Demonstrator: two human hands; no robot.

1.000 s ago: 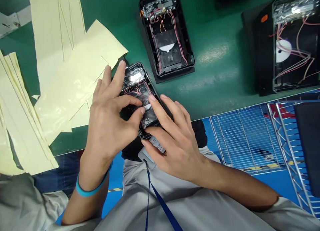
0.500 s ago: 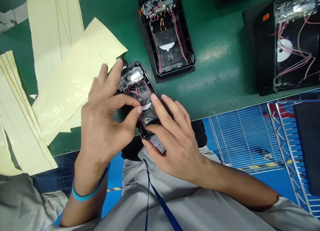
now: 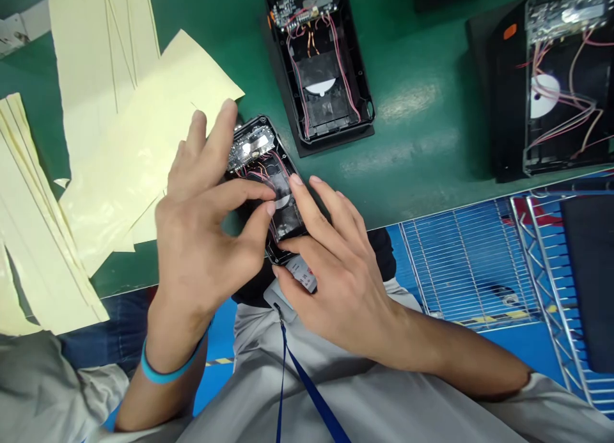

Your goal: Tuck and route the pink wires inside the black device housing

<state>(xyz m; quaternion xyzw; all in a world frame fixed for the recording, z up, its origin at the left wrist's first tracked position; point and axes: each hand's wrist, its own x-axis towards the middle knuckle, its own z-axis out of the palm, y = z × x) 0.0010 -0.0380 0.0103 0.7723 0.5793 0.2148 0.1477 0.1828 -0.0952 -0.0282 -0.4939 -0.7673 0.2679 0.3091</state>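
Observation:
An opened black device [image 3: 265,168] with a circuit board and red wires inside lies at the front edge of the green table [image 3: 422,110]. My left hand [image 3: 204,232] hovers over its left side, thumb and forefinger pinched together over the wires, the other fingers stretched out. My right hand [image 3: 330,264] grips the device's right side and lower end, its forefinger pressed on the inside next to a white disc. What the pinching fingers hold is too small to make out.
Pale yellow backing sheets [image 3: 129,130] lie piled at the left. A second opened device [image 3: 321,59] rests on a black pad behind, a larger one [image 3: 561,85] at the right. A wire rack [image 3: 480,264] stands below the table edge on the right.
My left hand has lifted slightly and moved left, with its thumb and forefinger closing tighter over the wires. The right hand has stayed on the device.

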